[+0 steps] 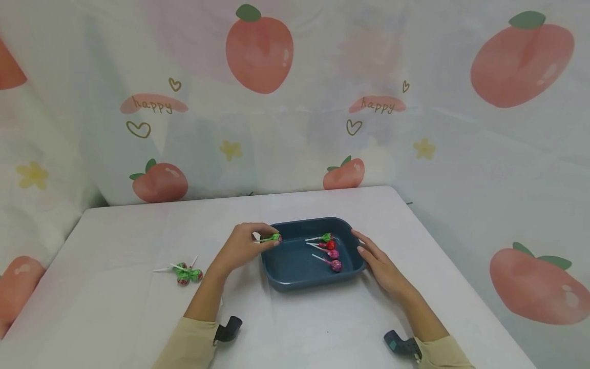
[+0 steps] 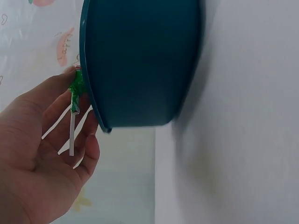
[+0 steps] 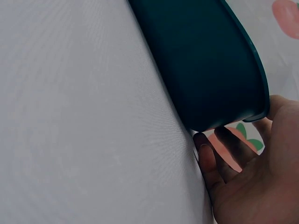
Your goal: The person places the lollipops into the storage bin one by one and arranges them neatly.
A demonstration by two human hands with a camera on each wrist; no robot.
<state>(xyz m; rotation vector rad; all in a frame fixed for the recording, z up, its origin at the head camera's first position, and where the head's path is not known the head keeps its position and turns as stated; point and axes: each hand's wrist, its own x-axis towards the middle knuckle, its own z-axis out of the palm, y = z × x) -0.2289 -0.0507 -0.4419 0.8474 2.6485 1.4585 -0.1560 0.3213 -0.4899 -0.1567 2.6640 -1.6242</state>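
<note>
Out at nine o'clock from the tray [image 1: 290, 264], loose pops [image 1: 184, 277] are piled; at three, it's touched by the right hand [image 1: 384, 266], fingers extended, apparently for steadying; and at ten, beside its edge, a green pop [image 1: 275, 237] is pinched by the left hand [image 1: 244, 246].

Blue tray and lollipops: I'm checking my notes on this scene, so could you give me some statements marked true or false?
1. The left hand holds a green-wrapped lollipop. True.
2. The right hand holds a lollipop too. False: it touches the side of the tray.
3. Four lollipops lie in the tray. True.
4. The green lollipops on the table lie right of the tray. False: those lollipops lie left of it.
</note>
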